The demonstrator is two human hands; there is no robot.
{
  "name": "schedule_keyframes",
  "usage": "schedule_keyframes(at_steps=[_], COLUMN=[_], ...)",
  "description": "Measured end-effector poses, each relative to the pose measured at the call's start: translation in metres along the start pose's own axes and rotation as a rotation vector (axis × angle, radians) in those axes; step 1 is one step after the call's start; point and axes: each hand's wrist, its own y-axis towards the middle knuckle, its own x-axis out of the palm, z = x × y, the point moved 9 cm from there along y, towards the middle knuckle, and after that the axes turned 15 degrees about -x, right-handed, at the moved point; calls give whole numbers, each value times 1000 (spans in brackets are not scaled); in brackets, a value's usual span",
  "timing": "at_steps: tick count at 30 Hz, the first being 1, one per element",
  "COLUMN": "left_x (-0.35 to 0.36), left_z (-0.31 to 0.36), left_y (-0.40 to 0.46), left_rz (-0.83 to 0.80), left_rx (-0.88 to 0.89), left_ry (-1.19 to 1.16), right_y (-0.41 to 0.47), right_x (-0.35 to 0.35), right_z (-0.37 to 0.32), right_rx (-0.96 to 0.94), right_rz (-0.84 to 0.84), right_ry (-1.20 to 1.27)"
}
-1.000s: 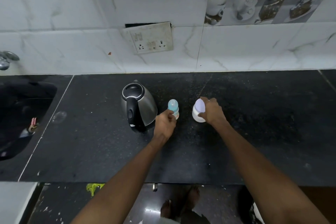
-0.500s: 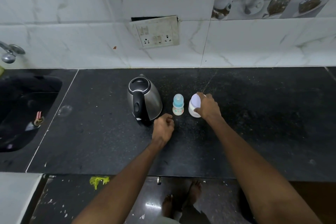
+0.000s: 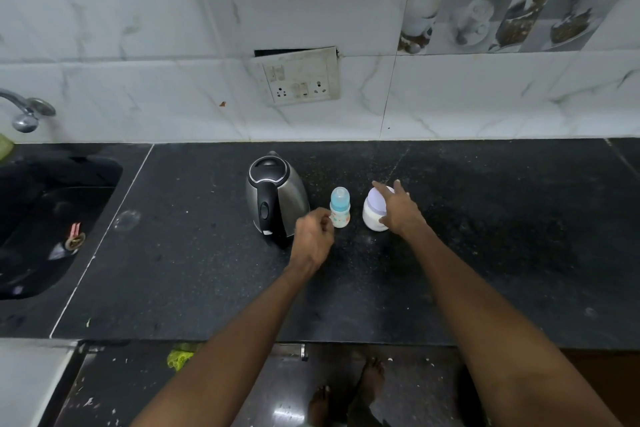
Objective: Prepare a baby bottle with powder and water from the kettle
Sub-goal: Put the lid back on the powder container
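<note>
Head view is showing you no writing that can be read: the baby bottle is carrying only a small coloured print on its lower body, too small to make out, and the powder jar is looking plain white with a pale lid.

Your right hand is spreading loosely over the powder jar, fingers straight and fanned across the lid, thumb hanging down the jar's near side; nothing is being gripped, and whether the fingers are touching the lid cannot be told. Your left hand is curling its fingers in loosely, holding nothing, with its knuckles just beside the foot of the baby bottle.

Counting outward from your hands: one baby bottle is standing upright with its blue cap on, between your two hands; one powder jar is sitting under your right hand; one steel kettle is standing just left of your left hand, lid down, black handle facing you. All three are resting on the black countertop.
</note>
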Motion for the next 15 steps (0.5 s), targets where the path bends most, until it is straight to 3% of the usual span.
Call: schedule_keyframes(at_steps=[5,9,11,13,15], left_x=[-70,-117,-124,-115,-103], left_z=[27,7,-23,-54,-71], left_y=[10,26,39,52,56], left_rz=[370,503,417,227,64], left_rx=[203,105,-79,-230,-278], left_ry=[99,151,154,58,-68], right_y=[-7,-2,7,18,26], right_x=[-25,-26,-9,12,30], right_z=[-52,-129,-158,-172,-175], right_rx=[-160,-344,-389,-363,-307], right_rz=[294,375,301,204,149], right_ry=[82,231,261,328,386])
